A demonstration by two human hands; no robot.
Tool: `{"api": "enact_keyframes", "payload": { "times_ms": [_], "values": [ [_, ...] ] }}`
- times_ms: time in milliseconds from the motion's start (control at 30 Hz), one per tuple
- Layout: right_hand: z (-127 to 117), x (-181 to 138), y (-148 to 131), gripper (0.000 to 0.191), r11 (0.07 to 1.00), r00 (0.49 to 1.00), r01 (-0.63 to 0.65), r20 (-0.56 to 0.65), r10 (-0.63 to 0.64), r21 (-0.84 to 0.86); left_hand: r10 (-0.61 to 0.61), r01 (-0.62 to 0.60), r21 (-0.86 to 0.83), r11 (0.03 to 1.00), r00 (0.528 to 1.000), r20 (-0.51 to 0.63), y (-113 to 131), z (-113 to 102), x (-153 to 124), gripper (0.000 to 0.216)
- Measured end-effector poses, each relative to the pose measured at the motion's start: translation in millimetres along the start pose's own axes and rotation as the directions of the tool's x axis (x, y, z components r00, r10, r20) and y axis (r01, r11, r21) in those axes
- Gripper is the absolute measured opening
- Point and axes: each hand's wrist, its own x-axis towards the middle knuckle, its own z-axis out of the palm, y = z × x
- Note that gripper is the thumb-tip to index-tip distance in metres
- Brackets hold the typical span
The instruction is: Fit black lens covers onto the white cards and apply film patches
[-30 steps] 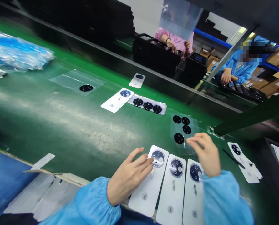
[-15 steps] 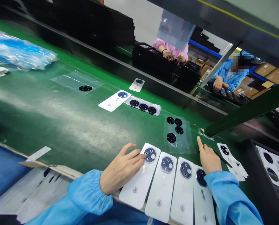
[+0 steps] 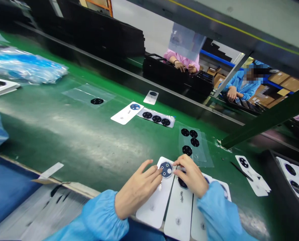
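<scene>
- Left hand (image 3: 140, 188): half-open, touching dark disc (image 3: 167, 170) on near-left white panel (image 3: 153, 209), grasping nothing.
- Right hand (image 3: 175, 168): thumb, forefinger slightly parted at disc's right edge; grip: cannot tell.

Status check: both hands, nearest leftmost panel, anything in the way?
Left hand: fingertips at left edge of dark octagon on white panel. Right hand: fingertips by octagon's right edge, grip unclear. Right sleeve partly covers neighbouring panels.

The right grip (image 3: 191, 175) partly hides a white panel (image 3: 177, 209).
</scene>
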Motion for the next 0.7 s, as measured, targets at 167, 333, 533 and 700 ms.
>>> {"api": "enact_keyframes", "payload": {
  "times_ms": [167, 333, 533, 700],
  "values": [
    [28, 24, 3, 0.011, 1.000, 1.000, -0.006, -0.018, 0.006, 0.007, 0.067, -0.067, 0.012, 0.998, 0.997, -0.041, 7, -4, -4, 0.024],
    [26, 28, 2, 0.012, 1.000, 0.999, -0.009, 0.037, 0.009, -0.009, 0.101, -0.105, -0.052, 0.993, 0.992, -0.082, 21, -5, -11, 0.029],
    [29, 31, -5, 0.014, 0.999, 0.998, -0.001, 0.057, 0.004, -0.050, 0.065, -0.067, -0.016, 0.998, 0.994, -0.094, 31, -2, -17, 0.034],
    [31, 31, -4, 0.017, 0.994, 0.997, 0.070, 0.049, -0.066, -0.086, 0.042, -0.043, -0.005, 0.999, 0.995, -0.095, 32, -2, -18, 0.032]
  ]
}}
